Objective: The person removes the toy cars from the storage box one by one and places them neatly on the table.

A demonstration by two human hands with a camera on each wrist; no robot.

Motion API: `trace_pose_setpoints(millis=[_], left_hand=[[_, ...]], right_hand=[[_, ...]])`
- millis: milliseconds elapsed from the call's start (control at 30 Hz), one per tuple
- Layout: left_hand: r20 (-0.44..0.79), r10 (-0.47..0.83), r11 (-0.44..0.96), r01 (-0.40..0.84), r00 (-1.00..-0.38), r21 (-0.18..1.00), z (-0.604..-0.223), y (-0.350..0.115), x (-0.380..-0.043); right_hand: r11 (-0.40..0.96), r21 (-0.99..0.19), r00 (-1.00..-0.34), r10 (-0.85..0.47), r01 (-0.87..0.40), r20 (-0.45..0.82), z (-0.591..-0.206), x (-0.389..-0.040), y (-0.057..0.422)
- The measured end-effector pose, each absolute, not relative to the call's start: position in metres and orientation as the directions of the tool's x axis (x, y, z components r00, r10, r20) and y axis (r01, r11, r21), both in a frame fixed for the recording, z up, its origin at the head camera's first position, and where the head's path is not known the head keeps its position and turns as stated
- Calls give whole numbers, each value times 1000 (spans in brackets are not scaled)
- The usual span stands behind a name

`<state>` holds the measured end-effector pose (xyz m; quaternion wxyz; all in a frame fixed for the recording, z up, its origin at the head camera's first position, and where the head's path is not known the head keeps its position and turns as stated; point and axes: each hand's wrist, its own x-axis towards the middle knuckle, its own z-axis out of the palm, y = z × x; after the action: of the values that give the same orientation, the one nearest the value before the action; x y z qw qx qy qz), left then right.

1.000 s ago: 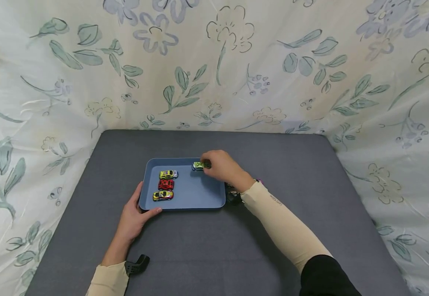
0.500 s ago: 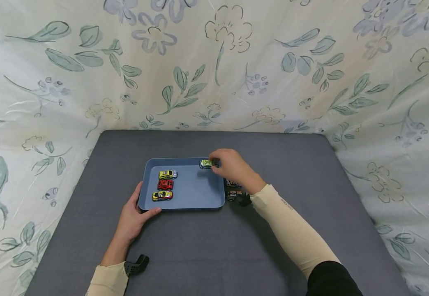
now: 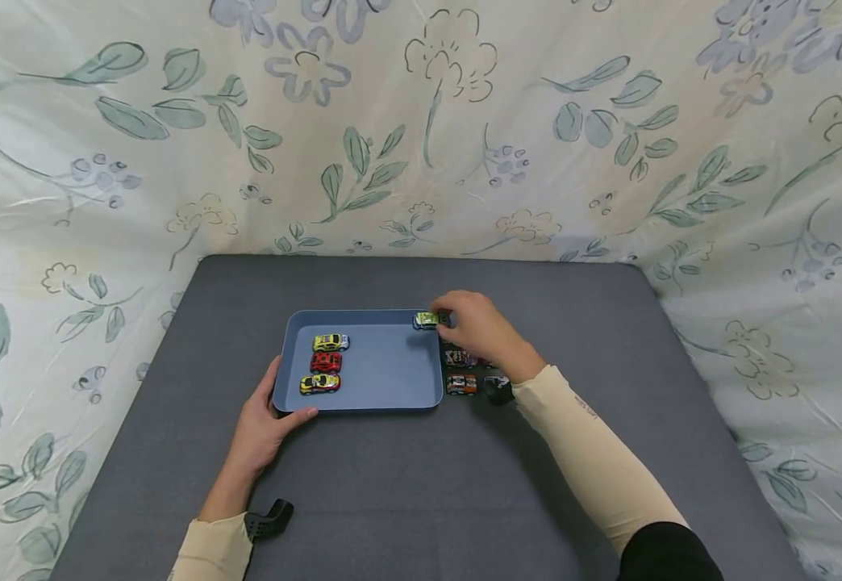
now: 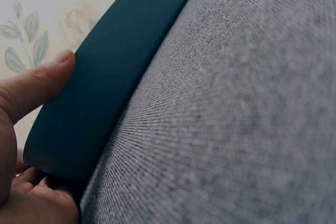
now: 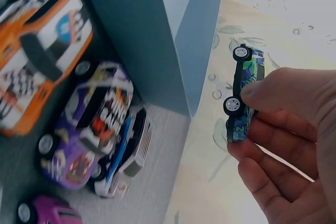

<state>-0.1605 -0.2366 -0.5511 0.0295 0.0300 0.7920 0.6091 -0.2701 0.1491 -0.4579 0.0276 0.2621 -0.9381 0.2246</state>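
Pinching a green-and-blue toy car (image 3: 425, 321), the right grip (image 3: 477, 329) is up by the far right corner of the blue tray (image 3: 388, 367), left grip (image 3: 257, 426) clamped on the near left one, three cars (image 3: 326, 362) inside, more toy cars (image 3: 460, 385) parked just right of it.

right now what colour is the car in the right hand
The car is patterned green and blue, clearest in the right wrist view.
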Motion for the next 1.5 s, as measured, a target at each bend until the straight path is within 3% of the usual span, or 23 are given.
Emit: trace_pose_setpoints(millis=[1500], left_hand=[[-12,72,308,11,-997,951,-551,-236,-161]], right_hand=[[843,-391,-928,-354,-370,114,-473,-258,234]])
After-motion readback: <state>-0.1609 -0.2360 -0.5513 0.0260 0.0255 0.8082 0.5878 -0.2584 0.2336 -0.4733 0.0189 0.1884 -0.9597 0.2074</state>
